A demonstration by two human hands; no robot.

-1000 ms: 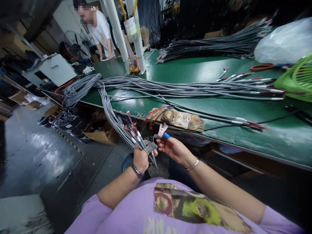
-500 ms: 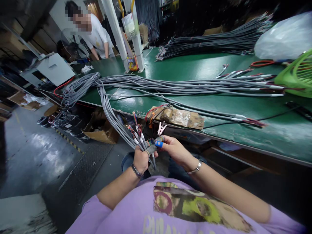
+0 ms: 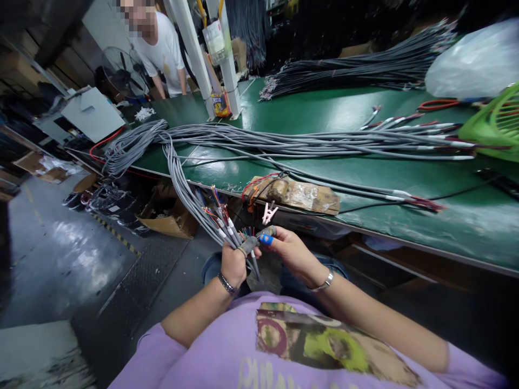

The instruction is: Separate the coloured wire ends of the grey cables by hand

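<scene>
A bundle of grey cables droops over the bench edge to my left hand, which is closed around several cable ends. Coloured wires fan out above white-wrapped ends there, and grey coverings show on some fingers. Close beside it, my right hand is pinched, with a blue wrap on the thumb and a grey covering on another finger. Its fingertips meet near the fine coloured wires of one cable; exactly what they pinch is too small to make out.
The green bench bears long grey cables, a black cable bundle, a plastic bag and a green basket. A wooden block with a pink clip sits at the edge. Across stands a person.
The held cable ends have shifted slightly left and down, and their coloured wires have tilted left. My hands stay close together. The person across the bench has straightened up.
</scene>
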